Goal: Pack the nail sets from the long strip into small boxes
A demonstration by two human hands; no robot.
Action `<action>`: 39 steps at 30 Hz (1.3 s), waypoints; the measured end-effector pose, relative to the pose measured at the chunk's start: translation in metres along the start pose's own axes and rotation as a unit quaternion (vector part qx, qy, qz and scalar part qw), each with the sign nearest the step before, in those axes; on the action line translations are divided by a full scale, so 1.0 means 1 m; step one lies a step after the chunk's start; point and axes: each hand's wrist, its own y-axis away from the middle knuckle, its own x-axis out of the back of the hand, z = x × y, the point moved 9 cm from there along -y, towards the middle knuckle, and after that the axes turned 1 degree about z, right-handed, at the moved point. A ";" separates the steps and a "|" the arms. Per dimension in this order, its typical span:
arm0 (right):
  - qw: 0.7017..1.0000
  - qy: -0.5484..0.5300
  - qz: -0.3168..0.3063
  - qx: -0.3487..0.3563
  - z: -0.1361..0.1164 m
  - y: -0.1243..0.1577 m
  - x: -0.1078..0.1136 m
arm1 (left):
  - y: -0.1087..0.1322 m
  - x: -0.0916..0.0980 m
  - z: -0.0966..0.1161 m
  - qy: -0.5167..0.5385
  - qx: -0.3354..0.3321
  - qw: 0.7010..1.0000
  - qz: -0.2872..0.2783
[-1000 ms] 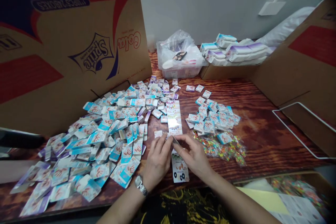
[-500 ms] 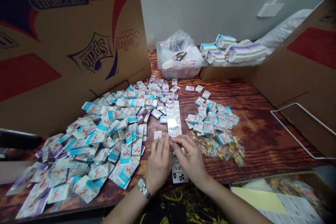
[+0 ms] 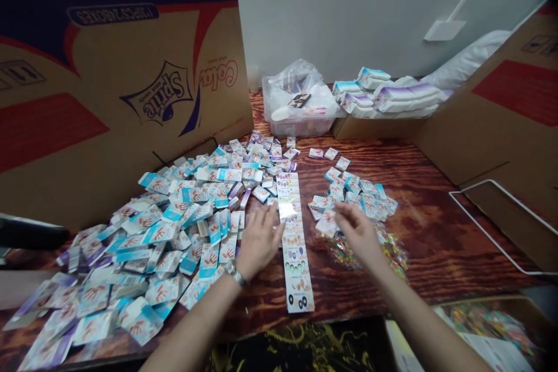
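A long printed paper strip (image 3: 297,267), with rows of small coloured pictures, lies lengthwise on the table in front of me. My left hand (image 3: 261,241) has its fingers spread just left of the strip, fingertips by its edge; it is slightly blurred and holds nothing visible. To the right of the strip, my right hand (image 3: 360,232) pinches a small white box (image 3: 326,223) printed with a hand, over the near edge of the right-hand pile. Beneath that hand are clear bags of colourful bits (image 3: 342,253). A big heap of small blue-and-white boxes (image 3: 174,226) spreads out on the left.
Tall cardboard cartons stand at left (image 3: 108,99) and right (image 3: 492,122). At the back are a clear plastic tub (image 3: 300,126) with a bag and a carton of white packs (image 3: 405,99). A white wire frame (image 3: 471,226) lies at right. Below the table edge sits an open box (image 3: 492,325).
My right hand has left the strip and moved right to the smaller box pile. My left hand has lifted off with its fingers spread. The strip is now uncovered along its length.
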 end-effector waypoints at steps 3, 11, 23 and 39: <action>0.990 0.133 0.049 0.021 0.015 -0.036 0.054 | -0.031 -0.014 -0.038 -0.073 0.021 0.997 -0.021; 0.888 0.378 0.000 0.264 -0.036 -0.026 0.007 | -0.059 -0.023 -0.082 -0.112 0.074 0.991 -0.004; 0.806 0.400 -0.302 0.315 -0.015 -0.001 -0.118 | -0.007 0.021 -0.077 0.139 0.117 0.983 0.030; 0.807 0.426 -0.250 0.323 -0.011 0.007 -0.124 | 0.043 0.005 -0.003 0.208 0.041 0.977 -0.029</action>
